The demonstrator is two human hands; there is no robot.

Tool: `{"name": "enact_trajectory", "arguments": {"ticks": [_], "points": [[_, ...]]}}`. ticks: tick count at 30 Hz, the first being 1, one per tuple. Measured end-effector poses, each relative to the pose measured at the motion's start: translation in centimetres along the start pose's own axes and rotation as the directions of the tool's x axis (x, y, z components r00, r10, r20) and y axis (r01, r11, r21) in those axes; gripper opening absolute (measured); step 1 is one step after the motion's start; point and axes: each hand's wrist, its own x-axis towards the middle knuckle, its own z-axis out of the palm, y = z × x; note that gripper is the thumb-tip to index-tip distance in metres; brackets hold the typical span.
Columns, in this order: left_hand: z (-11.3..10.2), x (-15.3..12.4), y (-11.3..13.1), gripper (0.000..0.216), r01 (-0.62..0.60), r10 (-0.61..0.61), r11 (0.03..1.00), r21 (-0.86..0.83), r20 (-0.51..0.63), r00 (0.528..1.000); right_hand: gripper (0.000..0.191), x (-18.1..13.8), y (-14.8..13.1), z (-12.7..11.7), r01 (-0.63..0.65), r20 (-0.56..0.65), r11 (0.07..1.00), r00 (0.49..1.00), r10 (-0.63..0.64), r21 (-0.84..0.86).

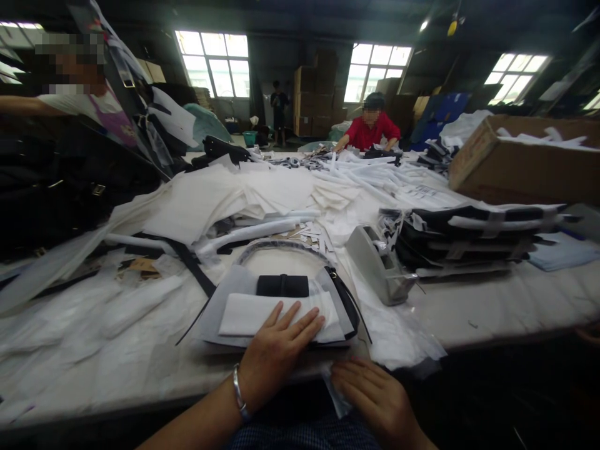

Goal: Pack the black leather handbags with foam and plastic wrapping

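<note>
A black handbag (349, 306) lies flat before me at the table's front edge, its wrapped handle (281, 245) arching away from me. Over its face are a sheet of white paper (209, 325) and a folded white wrap (248, 314). A small black strap piece (282, 285) shows just beyond the wrap. My left hand (284, 340) rests on the wrap with fingers spread. Lower and to the right, my right hand (370, 394) has its fingers together on a piece of clear plastic film (338, 400), which hangs below the edge.
A grey tape dispenser (379, 265) stands right of the handbag, beside stacked black bags (473, 240). An open cardboard box (520, 162) is behind them. White sheets (197, 200) and plastic bags (103, 319) cover the left side. Co-workers are at left and across the table.
</note>
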Motion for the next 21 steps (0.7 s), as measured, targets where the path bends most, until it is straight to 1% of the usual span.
{"name": "enact_trajectory", "arguments": {"ticks": [4, 7, 14, 18, 21], "points": [[0.0, 0.0, 0.0, 0.05, 0.007, -0.007, 1.0, -0.024, 0.019, 1.0, 0.033, -0.4, -0.2, -1.1, 0.08, 0.066, 0.997, 0.995, -0.079, -0.011], [-0.1, 0.0, 0.1, 0.049, 0.002, -0.002, 1.0, -0.021, 0.017, 1.0, 0.034, -0.1, 0.0, -1.7, 0.109, 0.097, 0.994, 0.99, -0.107, -0.017], [-0.3, 0.0, 0.2, 0.049, -0.004, 0.004, 1.0, 0.009, -0.012, 1.0, 0.033, 1.1, 0.3, -2.4, 0.132, 0.104, 0.991, 0.986, -0.132, 0.012], [-0.3, 0.0, 0.2, 0.048, -0.006, 0.006, 1.0, -0.002, -0.007, 1.0, 0.035, 1.6, 0.0, -2.8, 0.142, 0.113, 0.99, 0.984, -0.139, -0.012], [-0.1, -0.1, 0.2, 0.049, -0.008, 0.008, 1.0, -0.003, -0.008, 1.0, 0.033, 2.5, 0.0, -3.1, 0.125, 0.08, 0.991, 0.989, -0.121, -0.049]]}}
